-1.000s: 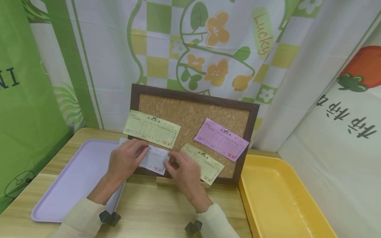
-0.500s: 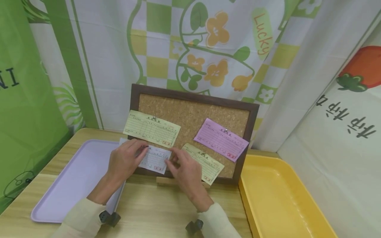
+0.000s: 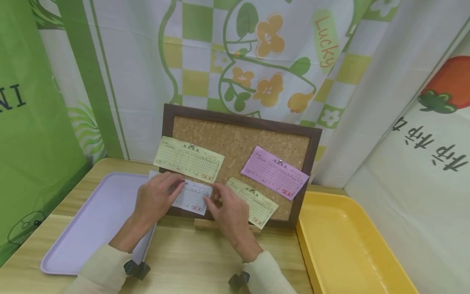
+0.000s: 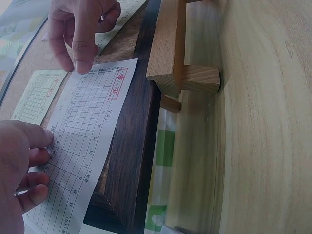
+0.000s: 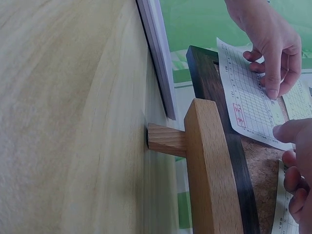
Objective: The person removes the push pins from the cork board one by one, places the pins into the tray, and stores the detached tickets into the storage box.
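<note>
A white receipt slip (image 3: 194,198) lies against the lower left of a framed corkboard (image 3: 238,134). My left hand (image 3: 154,200) pinches at the middle of its top edge, where a small pin, mostly hidden by the fingertips, shows as a dark spot. At the upper right corner, my right hand (image 3: 232,210) holds the paper between thumb and forefinger; its other fingers are curled. Two pale yellow slips (image 3: 189,159) and a purple slip (image 3: 273,173) hang on the board, with shiny pins (image 3: 280,161) at their top edges.
A wooden stand (image 5: 209,165) supports the board from below. To the left lies a flat lilac tray (image 3: 99,220); a deep yellow tray (image 3: 341,241) stands at the right. Patterned curtains (image 3: 198,57) hang close behind the board.
My right fingertips have shifted slightly up along the white slip's right edge, and its right end has risen a little with them. My left hand stays at the top edge.
</note>
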Available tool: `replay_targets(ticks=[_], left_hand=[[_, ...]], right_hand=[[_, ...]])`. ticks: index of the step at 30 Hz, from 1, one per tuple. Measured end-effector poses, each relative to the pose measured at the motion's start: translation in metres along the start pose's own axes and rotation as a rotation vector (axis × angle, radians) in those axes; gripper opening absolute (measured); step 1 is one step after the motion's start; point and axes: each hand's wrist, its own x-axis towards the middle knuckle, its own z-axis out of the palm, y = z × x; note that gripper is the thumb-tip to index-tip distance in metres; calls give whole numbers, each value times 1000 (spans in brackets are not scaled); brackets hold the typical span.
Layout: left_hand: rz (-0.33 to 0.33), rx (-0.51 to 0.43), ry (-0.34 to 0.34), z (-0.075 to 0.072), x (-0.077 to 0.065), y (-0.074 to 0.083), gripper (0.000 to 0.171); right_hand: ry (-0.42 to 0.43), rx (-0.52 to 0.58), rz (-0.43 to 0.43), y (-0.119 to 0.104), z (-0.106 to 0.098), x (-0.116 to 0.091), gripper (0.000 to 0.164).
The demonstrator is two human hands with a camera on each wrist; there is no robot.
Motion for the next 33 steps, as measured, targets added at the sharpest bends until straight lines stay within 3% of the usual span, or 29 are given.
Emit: replay_targets(ticks=[16,22,33], left_hand=[[-7,-8,7,1,1,1,15],[-11,-14,14,1,1,0,14],[-59,-50,14,1,1,3,12]], right_hand=[[17,-90,-59,4,6,-2,30],[36,-81,-85,4,5,-2,21],[37,-10,-41,0,2,0,14]])
